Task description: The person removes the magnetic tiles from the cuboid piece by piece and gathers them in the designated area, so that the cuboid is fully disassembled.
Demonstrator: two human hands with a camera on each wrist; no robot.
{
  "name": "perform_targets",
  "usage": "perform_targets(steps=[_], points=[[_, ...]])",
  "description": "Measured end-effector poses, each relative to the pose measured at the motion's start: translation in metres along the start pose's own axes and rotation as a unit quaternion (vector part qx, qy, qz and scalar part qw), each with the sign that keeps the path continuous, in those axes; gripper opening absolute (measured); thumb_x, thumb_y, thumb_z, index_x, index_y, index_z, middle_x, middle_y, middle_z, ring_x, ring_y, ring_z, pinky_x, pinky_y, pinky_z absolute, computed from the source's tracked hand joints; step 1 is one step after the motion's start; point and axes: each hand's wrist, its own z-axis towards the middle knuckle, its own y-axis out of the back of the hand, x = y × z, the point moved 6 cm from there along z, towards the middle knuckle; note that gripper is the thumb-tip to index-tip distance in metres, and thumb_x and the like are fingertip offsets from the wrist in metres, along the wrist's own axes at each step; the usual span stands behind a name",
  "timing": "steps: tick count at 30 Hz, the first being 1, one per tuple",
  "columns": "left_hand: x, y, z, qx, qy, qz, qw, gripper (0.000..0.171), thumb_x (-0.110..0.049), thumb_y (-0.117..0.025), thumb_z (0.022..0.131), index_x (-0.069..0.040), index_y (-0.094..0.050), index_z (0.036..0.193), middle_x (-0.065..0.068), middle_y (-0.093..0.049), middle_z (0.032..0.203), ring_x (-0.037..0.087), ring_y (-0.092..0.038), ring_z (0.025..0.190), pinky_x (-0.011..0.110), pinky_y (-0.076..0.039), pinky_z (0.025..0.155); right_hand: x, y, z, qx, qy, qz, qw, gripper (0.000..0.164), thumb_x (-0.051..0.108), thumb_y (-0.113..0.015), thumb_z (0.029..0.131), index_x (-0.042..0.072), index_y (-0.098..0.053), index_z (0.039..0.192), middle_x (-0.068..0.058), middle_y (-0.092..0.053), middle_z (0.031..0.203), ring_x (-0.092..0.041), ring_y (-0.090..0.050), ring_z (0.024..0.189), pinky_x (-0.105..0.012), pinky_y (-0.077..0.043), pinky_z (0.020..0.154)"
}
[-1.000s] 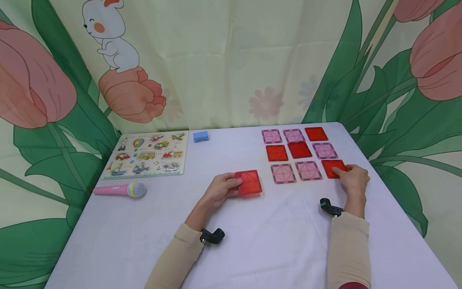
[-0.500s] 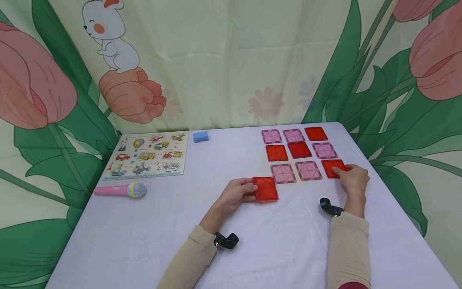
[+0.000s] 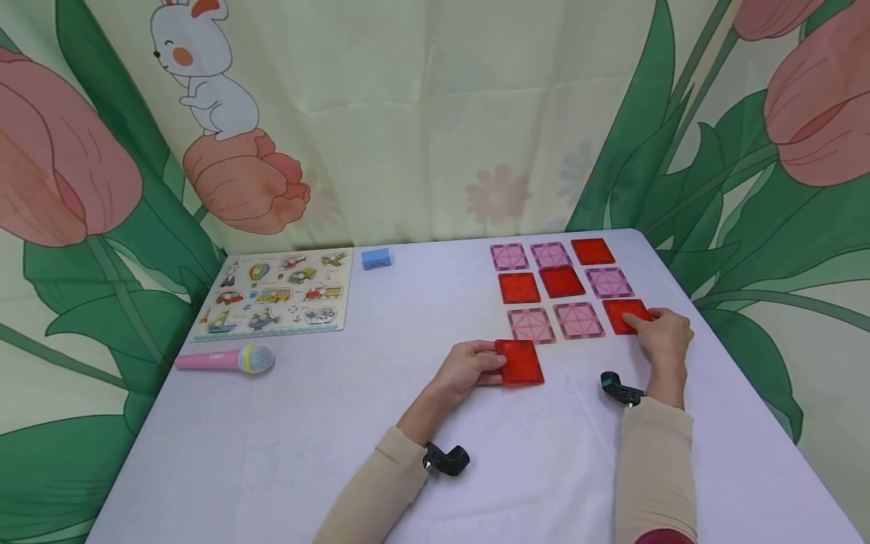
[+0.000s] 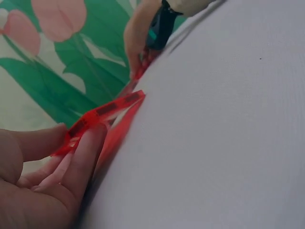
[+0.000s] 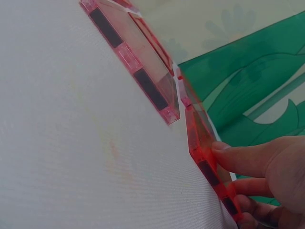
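Note:
My left hand [image 3: 469, 370] pinches a red magnetic tile [image 3: 520, 363] by its left edge, thumb on top and fingers beneath. In the left wrist view that tile [image 4: 107, 109] is tilted close over the white cloth. My right hand [image 3: 664, 338] holds another red magnetic tile [image 3: 624, 316] at the front right corner of a three-by-three layout. The right wrist view has its thumb on the top face of this tile [image 5: 202, 138] and fingers along the outer edge. Left of it lie pink magnetic tiles [image 3: 578, 320], [image 3: 532, 325]; the held left tile is just in front of them.
Behind are more red tiles [image 3: 562, 282] and pink tiles [image 3: 609, 282] in rows. At the left lie a picture puzzle board [image 3: 275, 293] and a pink toy microphone [image 3: 226, 358]. A blue block [image 3: 376, 258] sits near the back edge of the white-covered table [image 3: 272, 453].
My left hand has moved right and slightly nearer to me, carrying the red magnetic tile toward the front of the layout. The right hand stays on its tile.

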Motion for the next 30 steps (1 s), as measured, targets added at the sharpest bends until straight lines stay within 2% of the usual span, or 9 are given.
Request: perform_targets(steps=[6,14,25,30], points=[[0.000,-0.006,0.000,-0.007,-0.004,0.025,0.9996,0.038,-0.012,-0.069,0.094,0.002,-0.061,0.128,0.014,-0.075,0.110,0.020,-0.075,0.091,0.032,-0.062,0.078,0.000,0.000,-0.001,0.002,0.001,-0.002,1.000,0.068,0.037,-0.055,0.101,-0.005,-0.035,0.150,-0.033,-0.022,0.155,-0.045,-0.021,0.147,-0.058,-0.048,0.107],[-0.001,-0.015,-0.002,0.000,0.000,0.057,0.9984,0.035,-0.015,-0.069,0.094,0.000,-0.062,0.125,0.010,-0.072,0.090,0.015,-0.071,0.063,0.031,-0.062,0.065,0.001,0.001,-0.002,0.000,-0.001,0.002,1.000,0.068,0.037,-0.054,0.101,-0.004,-0.035,0.151,-0.032,-0.022,0.155,-0.044,-0.021,0.147,-0.057,-0.048,0.107],[-0.001,-0.026,0.001,-0.011,-0.002,0.103,0.9946,0.029,-0.018,-0.071,0.093,-0.002,-0.068,0.117,0.009,-0.072,0.079,0.015,-0.071,0.060,0.027,-0.061,0.062,0.001,0.002,-0.003,-0.001,-0.004,0.007,1.000,0.068,0.037,-0.055,0.100,-0.004,-0.035,0.151,-0.031,-0.021,0.156,-0.043,-0.021,0.147,-0.057,-0.047,0.108],[0.001,-0.031,0.001,-0.015,-0.020,0.107,0.9940,0.032,-0.017,-0.073,0.092,0.000,-0.068,0.118,0.009,-0.072,0.076,0.015,-0.071,0.058,0.027,-0.061,0.061,0.002,0.002,-0.004,0.001,-0.004,0.004,1.000,0.068,0.038,-0.055,0.100,-0.004,-0.035,0.151,-0.032,-0.022,0.155,-0.044,-0.022,0.147,-0.057,-0.047,0.108]])
